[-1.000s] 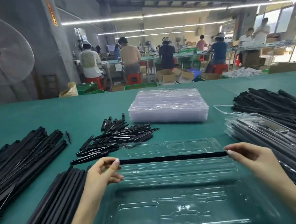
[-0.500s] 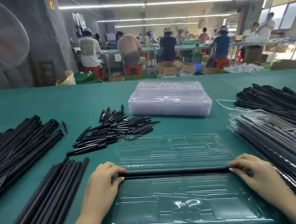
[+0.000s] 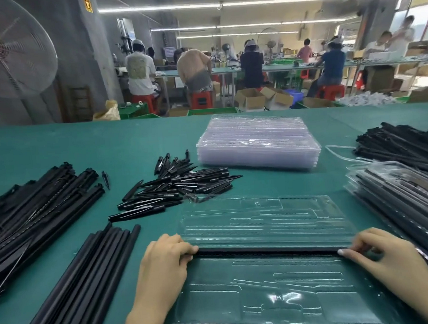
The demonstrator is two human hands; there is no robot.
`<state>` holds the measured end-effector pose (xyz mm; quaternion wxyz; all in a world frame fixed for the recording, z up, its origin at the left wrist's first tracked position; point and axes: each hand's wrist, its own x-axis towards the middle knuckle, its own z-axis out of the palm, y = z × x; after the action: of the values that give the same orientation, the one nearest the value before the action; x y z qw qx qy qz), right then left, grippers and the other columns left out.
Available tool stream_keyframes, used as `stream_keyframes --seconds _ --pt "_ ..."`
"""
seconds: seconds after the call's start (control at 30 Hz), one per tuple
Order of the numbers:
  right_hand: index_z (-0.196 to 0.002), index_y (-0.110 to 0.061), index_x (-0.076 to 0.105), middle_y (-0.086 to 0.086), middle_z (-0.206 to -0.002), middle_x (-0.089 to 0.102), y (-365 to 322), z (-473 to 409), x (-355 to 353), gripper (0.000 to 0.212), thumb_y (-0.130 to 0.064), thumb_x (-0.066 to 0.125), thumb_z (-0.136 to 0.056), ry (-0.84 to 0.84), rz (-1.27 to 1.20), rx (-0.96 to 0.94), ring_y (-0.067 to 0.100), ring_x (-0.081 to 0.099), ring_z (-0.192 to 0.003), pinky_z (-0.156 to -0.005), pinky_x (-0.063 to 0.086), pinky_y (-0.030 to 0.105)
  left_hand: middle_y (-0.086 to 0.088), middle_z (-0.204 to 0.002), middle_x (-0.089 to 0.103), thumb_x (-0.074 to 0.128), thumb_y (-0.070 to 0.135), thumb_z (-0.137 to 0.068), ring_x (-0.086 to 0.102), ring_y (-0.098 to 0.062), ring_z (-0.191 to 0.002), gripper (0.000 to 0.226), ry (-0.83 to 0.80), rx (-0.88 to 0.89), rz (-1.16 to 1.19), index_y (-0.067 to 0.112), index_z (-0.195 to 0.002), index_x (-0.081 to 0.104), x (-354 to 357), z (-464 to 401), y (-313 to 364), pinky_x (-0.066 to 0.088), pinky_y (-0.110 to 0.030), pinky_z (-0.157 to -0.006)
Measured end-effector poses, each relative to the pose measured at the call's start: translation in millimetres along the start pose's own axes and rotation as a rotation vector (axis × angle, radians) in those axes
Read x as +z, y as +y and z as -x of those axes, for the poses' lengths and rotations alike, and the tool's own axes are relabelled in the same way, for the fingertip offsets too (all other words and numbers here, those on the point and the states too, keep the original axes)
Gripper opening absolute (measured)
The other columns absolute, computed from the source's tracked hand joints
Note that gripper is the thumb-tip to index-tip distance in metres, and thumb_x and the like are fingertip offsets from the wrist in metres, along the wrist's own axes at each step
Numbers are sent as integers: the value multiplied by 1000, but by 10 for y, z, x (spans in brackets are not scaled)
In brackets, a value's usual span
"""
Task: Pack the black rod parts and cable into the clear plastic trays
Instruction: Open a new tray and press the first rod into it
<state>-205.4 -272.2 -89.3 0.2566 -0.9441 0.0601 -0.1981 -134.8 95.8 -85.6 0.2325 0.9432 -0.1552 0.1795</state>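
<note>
Both hands, left (image 3: pixel 164 262) and right (image 3: pixel 379 254), are pinching the ends of one black rod (image 3: pixel 266 250), pressing it level into the open clear tray (image 3: pixel 266 296) on the table (image 3: pixel 82 150), likely so it seats evenly.

Both forearms reached forward, well apart. The left hand (image 3: pixel 164 261) and right hand (image 3: pixel 381 254) lay knuckles up, fingers curled inward, fingertips pointing toward each other.

Both hands (image 3: pixel 164 262) have lowered the black rod (image 3: pixel 266 250) onto the open tray (image 3: pixel 279 298).
</note>
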Motion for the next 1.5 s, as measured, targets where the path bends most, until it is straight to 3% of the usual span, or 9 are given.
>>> stream_keyframes --seconds 0.1,0.3,0.37,0.47,0.53,0.9,1.07,1.27,1.5 --pt "-55 -29 61 -12 -69 62 -24 10 31 28 -52 76 -58 40 -44 89 8 59 -65 -60 44 27 14 -48 52 93 -6 -38 55 -13 -50 44 -23 105 -170 27 -62 76 -27 -15 58 39 -17 -46" --pt "-61 -34 62 -9 -69 61 -63 -12 106 25 -26 85 -68 21 -41 140 12 59 -71 -67 48 37 11 -44 49 85 -17 -21 54 -17 -48 55 -81 109 -322 23 -58 76 23 20 140 43 -25 -40" --pt "-62 -37 65 -9 -72 61 -60 -23 130 23 -25 83 -70 36 -72 145 12 59 -72 -67 46 33 8 -51 54 83 -16 -29 56 -18 -55 50 -133 53 -352 21 -63 76 15 39 232 43 -26 -48" --pt "-60 -36 66 -6 -72 61 -66 -56 153 23 -25 83 -70 27 -72 161 13 58 -72 -66 44 34 8 -99 58 52 -6 -78 49 -16 -99 48 -154 -23 -401 24 -113 63 128 41 272 28 -23 -76" --pt "-59 -35 65 -5 -71 60 -67 -72 155 24 -24 84 -70 15 -66 173 14 57 -72 -66 44 34 9 -110 51 39 -4 -84 42 -15 -108 52 -248 -88 -450 26 -125 53 134 41 314 21 -23 -77" --pt "-66 -35 62 -9 -77 56 -125 -12 172 20 -29 78 -77 19 -36 163 15 51 -80 -76 46 40 12 -112 56 35 7 -92 45 -12 -112 44 -230 -148 -365 27 -123 60 105 52 316 30 -21 -90" --pt "-72 -33 63 -12 -79 53 -124 -4 212 13 -35 68 -85 62 -15 166 15 46 -82 -76 44 38 5 -104 67 54 9 -88 55 -19 -105 28 58 -192 -86 22 -105 72 4 -170 44 39 -33 -93" --pt "-78 -30 63 -11 -79 51 -134 -16 240 13 -35 62 -89 54 70 187 18 45 -85 -72 33 33 -8 -140 37 40 6 -94 34 -26 -127 51 -140 -326 -444 12 -144 33 81 -825 -545 36 -38 -101" --pt "-78 -35 58 -8 -83 52 -178 -42 246 12 -38 61 -89 27 72 206 16 43 -88 -72 30 31 -2 -127 45 49 2 -90 45 -21 -115 54 -50 -78 -642 25 -138 40 262 -918 -785 37 -31 -91"
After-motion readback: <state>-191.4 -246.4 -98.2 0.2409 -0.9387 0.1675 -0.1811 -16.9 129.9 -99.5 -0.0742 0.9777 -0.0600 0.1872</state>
